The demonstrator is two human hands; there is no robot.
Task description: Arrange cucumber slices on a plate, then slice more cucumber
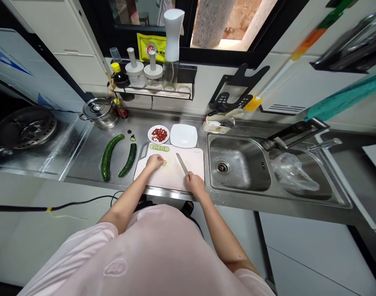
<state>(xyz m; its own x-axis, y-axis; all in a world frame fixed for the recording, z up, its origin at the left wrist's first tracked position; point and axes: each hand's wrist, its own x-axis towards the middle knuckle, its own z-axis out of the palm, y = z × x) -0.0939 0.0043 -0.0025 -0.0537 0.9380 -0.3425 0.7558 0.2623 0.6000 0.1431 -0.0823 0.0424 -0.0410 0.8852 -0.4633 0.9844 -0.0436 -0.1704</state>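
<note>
On the white cutting board [175, 181], my left hand [155, 162] has its fingers pinched together at a thin cucumber slice [164, 163]. My right hand [194, 182] is closed round the handle of a kitchen knife [182, 163], whose blade points away from me over the board. A row of overlapping cucumber slices [159, 148] lies along the board's far edge. Behind the board stand a white plate of chopped red pieces [159, 134] and a white square plate [183, 136]. Left of the board are a long cucumber [108, 158] and a shorter cucumber [129, 160] with bumpy skin.
Small cucumber scraps [132, 138] lie beyond the cucumbers. A lidded steel pot [100, 113] and a wok [24, 125] stand at the left. To the right is a double sink [240, 164], with a plastic bag [294, 170] in its right basin. A seasoning rack [153, 92] hangs behind.
</note>
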